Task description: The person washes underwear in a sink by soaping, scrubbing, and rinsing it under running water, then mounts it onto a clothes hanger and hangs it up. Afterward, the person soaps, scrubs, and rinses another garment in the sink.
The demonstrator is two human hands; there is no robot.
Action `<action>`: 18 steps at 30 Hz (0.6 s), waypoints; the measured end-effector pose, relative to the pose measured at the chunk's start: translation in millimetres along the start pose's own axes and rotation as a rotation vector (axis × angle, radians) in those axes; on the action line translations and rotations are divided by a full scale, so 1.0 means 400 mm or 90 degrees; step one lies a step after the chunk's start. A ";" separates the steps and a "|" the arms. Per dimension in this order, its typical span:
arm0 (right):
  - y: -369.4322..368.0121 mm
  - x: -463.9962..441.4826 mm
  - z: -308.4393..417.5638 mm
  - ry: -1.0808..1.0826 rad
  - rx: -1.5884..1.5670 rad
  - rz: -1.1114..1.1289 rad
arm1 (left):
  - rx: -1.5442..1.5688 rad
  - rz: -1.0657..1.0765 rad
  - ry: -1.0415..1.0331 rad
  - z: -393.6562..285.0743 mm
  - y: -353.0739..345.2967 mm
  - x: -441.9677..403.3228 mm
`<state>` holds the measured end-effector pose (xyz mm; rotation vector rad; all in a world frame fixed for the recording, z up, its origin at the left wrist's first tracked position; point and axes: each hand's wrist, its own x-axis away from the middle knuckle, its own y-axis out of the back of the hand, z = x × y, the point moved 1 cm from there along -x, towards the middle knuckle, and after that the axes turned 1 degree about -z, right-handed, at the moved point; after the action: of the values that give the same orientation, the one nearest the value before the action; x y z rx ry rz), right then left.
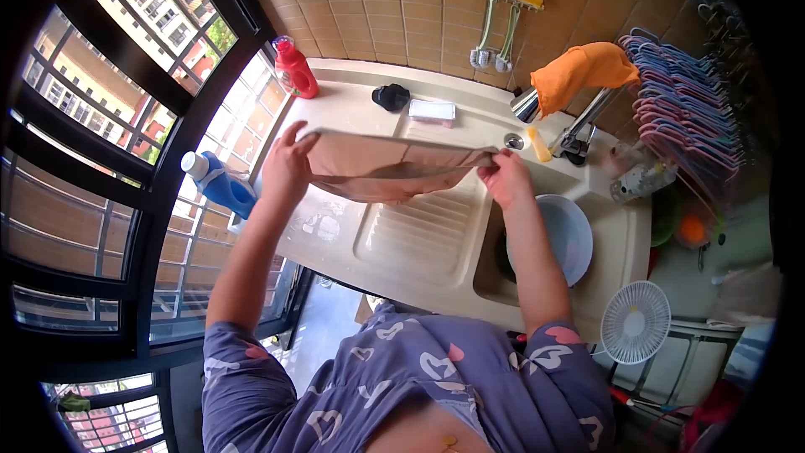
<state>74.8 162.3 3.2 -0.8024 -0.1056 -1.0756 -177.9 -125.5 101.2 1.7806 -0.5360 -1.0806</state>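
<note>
A beige garment (387,159) is stretched between my two hands above the sink's ridged washboard (419,231). Its upper edge runs nearly straight, like a waistband, and the lower part sags in a fold. My left hand (288,159) grips one end of that edge, over the left side of the counter. At the other end, my right hand (508,178) pinches the cloth between thumb and fingers, near the sink bowl. Below my right forearm, a pale round basin (570,239) sits in the bowl, partly hidden by the arm.
Red (295,71) and blue (222,186) bottles stand by the window. A white soap box (432,111) and a black object (391,97) lie at the back. An orange cloth (583,77) drapes over the tap (579,130). Several hangers (683,109) and a fan (635,321) are right.
</note>
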 end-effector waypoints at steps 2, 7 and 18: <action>-0.034 0.049 0.055 0.039 -0.030 0.031 | -0.049 0.029 -0.007 0.020 0.015 -0.029; -0.054 0.093 0.140 0.828 0.753 -0.089 | 0.093 0.161 0.025 0.093 -0.015 -0.130; -0.024 -0.004 0.160 0.057 -0.129 -0.022 | 0.144 0.211 0.011 -0.020 -0.132 -0.182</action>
<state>85.0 201.4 53.6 -0.9342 0.0668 -1.1663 -213.7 -43.5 87.3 1.8088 -0.9373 -0.7983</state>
